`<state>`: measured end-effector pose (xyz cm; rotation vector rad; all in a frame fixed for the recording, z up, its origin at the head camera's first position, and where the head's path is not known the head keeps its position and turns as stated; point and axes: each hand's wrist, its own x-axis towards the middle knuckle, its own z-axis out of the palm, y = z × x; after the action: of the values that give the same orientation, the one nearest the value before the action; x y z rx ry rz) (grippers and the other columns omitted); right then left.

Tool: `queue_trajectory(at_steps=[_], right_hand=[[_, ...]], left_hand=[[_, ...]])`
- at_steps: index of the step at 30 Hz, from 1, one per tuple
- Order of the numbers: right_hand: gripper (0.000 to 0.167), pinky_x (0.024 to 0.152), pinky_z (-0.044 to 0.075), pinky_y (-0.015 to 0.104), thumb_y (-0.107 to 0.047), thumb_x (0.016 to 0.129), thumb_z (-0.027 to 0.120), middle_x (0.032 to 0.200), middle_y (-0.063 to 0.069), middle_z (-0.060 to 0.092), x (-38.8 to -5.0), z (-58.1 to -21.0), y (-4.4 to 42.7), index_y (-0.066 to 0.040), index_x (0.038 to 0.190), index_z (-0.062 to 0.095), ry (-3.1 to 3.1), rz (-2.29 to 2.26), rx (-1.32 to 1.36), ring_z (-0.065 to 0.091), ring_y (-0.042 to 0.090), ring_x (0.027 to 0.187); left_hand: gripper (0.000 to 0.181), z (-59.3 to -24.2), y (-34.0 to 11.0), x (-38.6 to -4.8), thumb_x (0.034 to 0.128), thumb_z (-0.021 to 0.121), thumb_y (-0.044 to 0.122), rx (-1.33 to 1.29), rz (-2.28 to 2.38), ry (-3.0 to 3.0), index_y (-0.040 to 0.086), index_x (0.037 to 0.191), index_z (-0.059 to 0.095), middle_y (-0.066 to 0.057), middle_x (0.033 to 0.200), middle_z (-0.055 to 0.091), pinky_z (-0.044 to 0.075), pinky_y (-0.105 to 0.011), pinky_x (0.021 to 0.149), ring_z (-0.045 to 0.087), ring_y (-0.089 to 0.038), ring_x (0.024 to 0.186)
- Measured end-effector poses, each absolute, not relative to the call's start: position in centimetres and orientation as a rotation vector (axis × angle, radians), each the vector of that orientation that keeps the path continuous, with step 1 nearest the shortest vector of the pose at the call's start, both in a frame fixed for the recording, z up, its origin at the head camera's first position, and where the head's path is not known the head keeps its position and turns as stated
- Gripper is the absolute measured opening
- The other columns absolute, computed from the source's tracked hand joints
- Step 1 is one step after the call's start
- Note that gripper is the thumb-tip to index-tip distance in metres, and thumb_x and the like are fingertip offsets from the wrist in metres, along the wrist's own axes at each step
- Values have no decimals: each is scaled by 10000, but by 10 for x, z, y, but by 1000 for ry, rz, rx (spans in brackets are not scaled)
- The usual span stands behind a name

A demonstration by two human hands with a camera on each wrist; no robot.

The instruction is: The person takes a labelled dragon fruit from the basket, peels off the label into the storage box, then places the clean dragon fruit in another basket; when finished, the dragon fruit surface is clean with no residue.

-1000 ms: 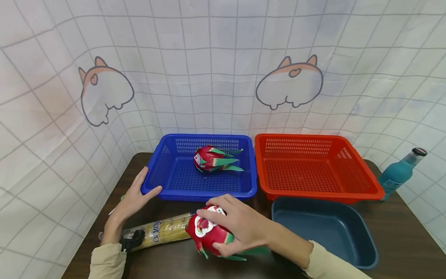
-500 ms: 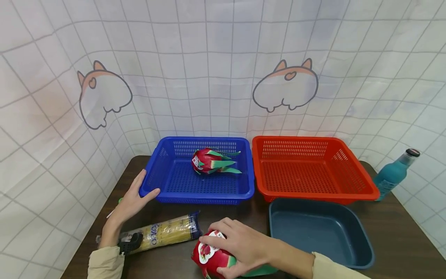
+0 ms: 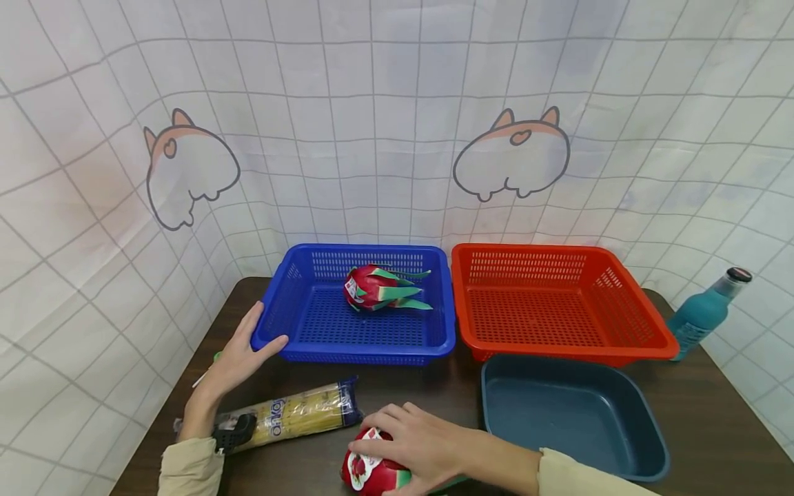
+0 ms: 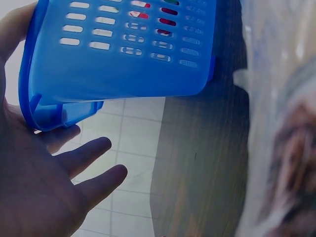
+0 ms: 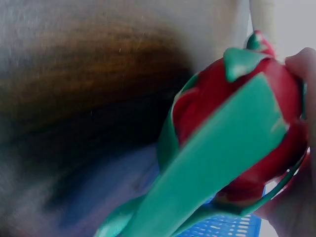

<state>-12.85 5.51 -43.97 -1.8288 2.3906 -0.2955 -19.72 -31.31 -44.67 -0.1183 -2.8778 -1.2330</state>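
Observation:
My right hand [image 3: 428,444] grips a dragon fruit [image 3: 351,475] with a white sticker, low at the front of the table. In the right wrist view, the fruit's green leaves [image 5: 222,148] point toward the camera; part of its body is hidden by the hand. At the left front corner of the blue basket [image 3: 372,350], my left hand [image 3: 238,358] touches the rim with fingers straight and spread. The left wrist view has the basket's slotted wall [image 4: 118,74] above those fingers. Inside the basket another dragon fruit [image 3: 372,288] lies on its side.
A red basket [image 3: 564,350] stands right of the blue one, with a dark blue tub [image 3: 564,413] before it. A turquoise bottle [image 3: 701,317] is at the far right. A clear packet of yellow noodles [image 3: 310,412] lies by my left wrist. Patterned cloth [image 3: 397,138] hangs behind.
My right hand has moved the dragon fruit nearer to me, away from the noodle packet's end that it partly covered. The left hand stays at the basket's corner.

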Motion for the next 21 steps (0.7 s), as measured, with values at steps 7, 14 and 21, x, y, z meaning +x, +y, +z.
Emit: queue_trajectory(at_steps=[7,14,21], right_hand=[[800,1037,447,329,-597,905,542,1470,-39,419,-125,-445,58,-238,1540,215,2391,-475,-1641,430,112,1276],[865,1043,432,328,-664,870,535,1477,-37,408,-120,-449,58,-235,1539,192,2421,-536,-1641,420,112,1278],[845,1044,426,316,-654,869,547,1499,-35,345,-117,-452,60,-226,1523,226,2464,-581,-1633,411,102,1258]], left_hand=[[974,-448,-312,-195,922,590,503,-102,-1236,-2881,171,1566,-61,-162,1640,-34,189,-725,1086,81,-467,1482],[985,-446,-313,-196,920,587,515,-97,-1224,-2895,150,1565,-61,-166,1639,-37,177,-729,1087,67,-466,1484],[994,-435,-303,-191,899,606,536,-103,-1006,-2871,110,1569,8,-119,1629,-171,228,-772,1019,75,-518,1460]])
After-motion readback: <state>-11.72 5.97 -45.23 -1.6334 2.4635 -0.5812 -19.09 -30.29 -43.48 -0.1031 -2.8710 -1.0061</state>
